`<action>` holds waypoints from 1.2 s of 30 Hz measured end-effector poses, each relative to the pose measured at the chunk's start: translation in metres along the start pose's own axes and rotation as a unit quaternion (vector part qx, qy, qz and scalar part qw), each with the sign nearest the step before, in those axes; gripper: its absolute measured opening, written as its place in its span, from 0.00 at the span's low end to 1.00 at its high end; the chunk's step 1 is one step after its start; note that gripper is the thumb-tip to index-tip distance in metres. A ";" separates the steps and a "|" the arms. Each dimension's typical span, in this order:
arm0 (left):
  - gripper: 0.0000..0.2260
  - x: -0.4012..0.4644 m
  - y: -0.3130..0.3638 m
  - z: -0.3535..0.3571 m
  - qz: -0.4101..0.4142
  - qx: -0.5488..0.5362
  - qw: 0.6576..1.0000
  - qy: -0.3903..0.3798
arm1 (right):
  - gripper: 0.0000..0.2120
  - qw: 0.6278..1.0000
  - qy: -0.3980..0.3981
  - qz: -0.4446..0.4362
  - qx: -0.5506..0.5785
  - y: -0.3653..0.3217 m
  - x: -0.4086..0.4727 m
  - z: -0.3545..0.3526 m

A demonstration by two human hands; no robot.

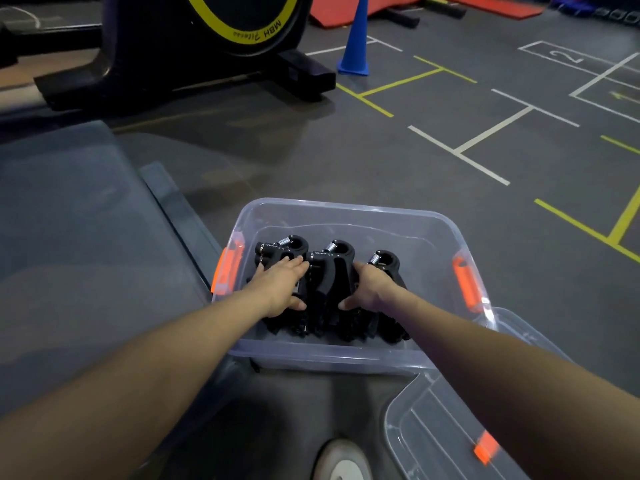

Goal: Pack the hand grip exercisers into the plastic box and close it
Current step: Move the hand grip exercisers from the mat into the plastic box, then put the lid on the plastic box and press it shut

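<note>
The lid [460, 431] lies on the floor, nearest, beside the open box [349, 355]. Inside stand the exercisers [334, 271] in a row. The left hand [282, 289] rests on them, fingers straight; the right hand [372, 289] grips one, fingers curled. A cone [355, 39] stands far behind.

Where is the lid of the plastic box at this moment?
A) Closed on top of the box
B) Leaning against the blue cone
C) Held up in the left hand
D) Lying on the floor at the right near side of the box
D: the clear lid lies flat on the floor beside the open plastic box, while both hands rest on the hand grip exercisers inside it.
</note>
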State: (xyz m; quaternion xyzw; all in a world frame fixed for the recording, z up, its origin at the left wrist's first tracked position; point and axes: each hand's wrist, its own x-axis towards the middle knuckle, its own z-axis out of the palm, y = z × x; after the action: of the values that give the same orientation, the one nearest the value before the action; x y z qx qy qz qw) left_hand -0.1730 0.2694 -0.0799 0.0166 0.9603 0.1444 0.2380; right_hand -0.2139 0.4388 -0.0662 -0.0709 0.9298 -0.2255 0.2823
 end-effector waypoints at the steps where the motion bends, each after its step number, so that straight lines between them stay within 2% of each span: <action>1: 0.37 0.001 0.001 0.001 0.000 -0.003 1.000 -0.001 | 0.28 1.000 0.000 -0.004 0.000 0.002 -0.002 0.000; 9: 0.37 0.007 0.003 -0.003 0.004 0.016 1.000 -0.010 | 0.30 1.000 0.002 -0.007 -0.025 0.001 -0.003 -0.002; 12: 0.37 0.003 0.005 -0.011 0.019 0.046 0.999 0.019 | 0.29 0.999 -0.002 -0.016 -0.047 -0.003 -0.005 -0.010; 17: 0.29 -0.014 0.032 -0.051 0.032 0.039 0.995 0.084 | 0.36 0.997 0.062 -0.038 -0.042 -0.010 -0.024 -0.055; 23: 0.24 -0.045 0.109 -0.099 0.048 -0.022 0.985 0.163 | 0.32 0.985 0.148 -0.063 -0.062 -0.007 -0.078 -0.139; 26: 0.23 -0.065 0.150 -0.097 0.075 -0.053 0.981 0.170 | 0.30 0.981 0.179 -0.053 -0.050 0.014 -0.122 -0.159; 30: 0.23 -0.098 0.207 -0.074 0.137 -0.064 0.976 0.155 | 0.29 0.973 0.230 0.001 0.005 0.064 -0.184 -0.161; 36: 0.22 -0.102 0.274 -0.006 0.206 -0.063 0.972 0.093 | 0.29 0.964 0.233 0.091 0.087 0.156 -0.231 -0.130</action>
State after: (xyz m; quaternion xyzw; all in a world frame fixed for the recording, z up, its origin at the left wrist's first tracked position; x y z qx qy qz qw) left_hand -0.0956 0.5199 0.0492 0.1855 0.9432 0.2511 0.1136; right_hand -0.0954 0.6866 0.0716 0.0930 0.9492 -0.2893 0.0820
